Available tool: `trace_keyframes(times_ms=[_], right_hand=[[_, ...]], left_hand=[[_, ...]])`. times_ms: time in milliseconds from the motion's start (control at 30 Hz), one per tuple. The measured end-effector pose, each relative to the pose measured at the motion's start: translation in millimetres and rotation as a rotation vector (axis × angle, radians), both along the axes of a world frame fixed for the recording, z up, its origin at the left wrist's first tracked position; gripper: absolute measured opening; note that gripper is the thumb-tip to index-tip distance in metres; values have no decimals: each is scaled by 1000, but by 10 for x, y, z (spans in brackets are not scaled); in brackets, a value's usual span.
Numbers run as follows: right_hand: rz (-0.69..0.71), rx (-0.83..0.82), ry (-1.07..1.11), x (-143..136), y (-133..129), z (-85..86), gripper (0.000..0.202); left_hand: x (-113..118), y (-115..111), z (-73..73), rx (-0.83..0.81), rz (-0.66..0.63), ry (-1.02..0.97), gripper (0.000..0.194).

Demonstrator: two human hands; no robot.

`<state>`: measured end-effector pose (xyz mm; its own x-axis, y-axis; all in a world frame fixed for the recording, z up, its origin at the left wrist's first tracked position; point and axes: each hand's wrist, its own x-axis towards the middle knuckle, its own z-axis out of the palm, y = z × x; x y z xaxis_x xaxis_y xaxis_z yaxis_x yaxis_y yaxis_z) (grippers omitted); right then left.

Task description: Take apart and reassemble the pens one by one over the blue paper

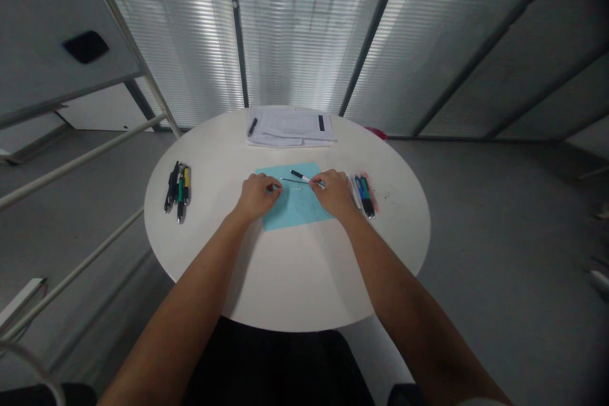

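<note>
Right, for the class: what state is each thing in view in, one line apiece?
Blue sheet: flat on the table
Left hand: fingers curled over the sheet, grip unclear
Right hand: fingertips pinched on a black-and-white pen part
Paper stack: overlapping sheets, dark pen on top
Left pens: bunched, lying down
Right pens: lying side by side
Blinds: lowered

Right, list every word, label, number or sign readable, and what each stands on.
None can be read.
White stacked paper sheets: faint marks, too small to read.
Black-and-white pen part, pale-blue rectangular sheet: no legible lettering.
Black, green and yellow pens: any lettering too small to tell.
</note>
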<state>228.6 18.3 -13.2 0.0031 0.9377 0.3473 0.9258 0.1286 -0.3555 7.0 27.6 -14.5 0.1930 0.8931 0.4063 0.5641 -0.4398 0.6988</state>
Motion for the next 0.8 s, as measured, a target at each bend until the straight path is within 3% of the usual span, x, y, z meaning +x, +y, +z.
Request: trace_keyframes(times_ms=[200,333,567,800], right_hand=[[20,-49,12,7,-15,-12,14],[23,-59,13,16,-3,-29,14],[18,-52,40,26,13,-24,18],[-45,29,214,110,99,-45,21]], left_hand=[[-14,2,-60,4,1,200,12],[-11,-9,-61,-14,19,203,11],[-3,-20,6,-84,40,-142,9],[-61,29,24,-76,205,-328,24]])
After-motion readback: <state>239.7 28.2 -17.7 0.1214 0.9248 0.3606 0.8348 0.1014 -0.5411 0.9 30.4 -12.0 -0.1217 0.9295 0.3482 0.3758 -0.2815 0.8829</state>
